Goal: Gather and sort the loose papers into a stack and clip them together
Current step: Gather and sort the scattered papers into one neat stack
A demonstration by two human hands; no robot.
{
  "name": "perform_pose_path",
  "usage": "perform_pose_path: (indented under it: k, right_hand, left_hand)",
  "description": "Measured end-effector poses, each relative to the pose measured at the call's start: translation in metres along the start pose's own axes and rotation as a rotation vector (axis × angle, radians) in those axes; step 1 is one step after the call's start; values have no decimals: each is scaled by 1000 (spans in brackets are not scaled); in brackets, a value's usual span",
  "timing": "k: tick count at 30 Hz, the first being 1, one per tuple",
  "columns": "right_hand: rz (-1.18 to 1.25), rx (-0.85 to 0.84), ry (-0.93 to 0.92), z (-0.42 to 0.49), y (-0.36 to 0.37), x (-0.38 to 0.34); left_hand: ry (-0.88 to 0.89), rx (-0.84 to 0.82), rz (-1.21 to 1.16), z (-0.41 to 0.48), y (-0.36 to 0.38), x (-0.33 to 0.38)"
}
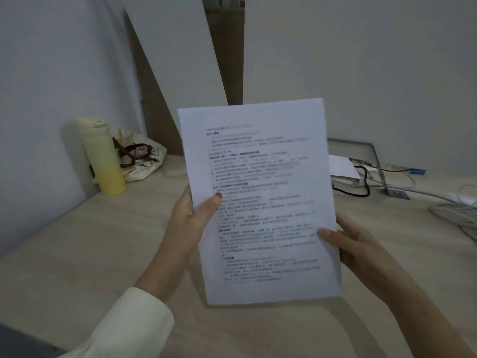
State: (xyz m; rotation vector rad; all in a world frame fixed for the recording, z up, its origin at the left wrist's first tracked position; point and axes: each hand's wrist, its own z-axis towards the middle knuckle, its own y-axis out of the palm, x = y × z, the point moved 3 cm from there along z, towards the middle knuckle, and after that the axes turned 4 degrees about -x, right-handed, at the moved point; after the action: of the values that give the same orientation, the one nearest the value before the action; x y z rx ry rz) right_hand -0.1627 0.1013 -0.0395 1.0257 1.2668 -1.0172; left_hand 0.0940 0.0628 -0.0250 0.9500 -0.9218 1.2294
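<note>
Head view: papers (258,197) held upright above desk (77,254). Left hand (191,223) pinches left edge, thumb on front; right hand (358,249) pinches right edge. Sheets likely light, limp, slippery against one another; grip both long edges. No clip visible.

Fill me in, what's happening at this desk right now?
A person holds a stack of printed papers upright above the wooden desk, left hand gripping the left edge, right hand the right edge. No clip is visible on the stack. More papers lie at the back right near some cables. A yellow bottle and a cloth bag sit back left.
</note>
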Motion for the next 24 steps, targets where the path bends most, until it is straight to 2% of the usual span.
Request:
perform_pose_path:
  k: [3,5,10,17,24]
  right_hand:
    - [-22,185,-186,5,8,-9]
    - [-42,275,-255,6,10,-6]
    - [-16,327,-188,1,18,32]
    - [-10,366,-195,-1,14,34]
    - [-23,409,-94,-2,14,48]
  left_hand:
    - [30,-32,11,-5,8,-1]
    - [57,5,12,-9,10,-6]
    - [-6,21,28,-28,21,-36]
    - [28,14,-18,-23,22,-43]
    - [-68,5,44,-27,26,-64]
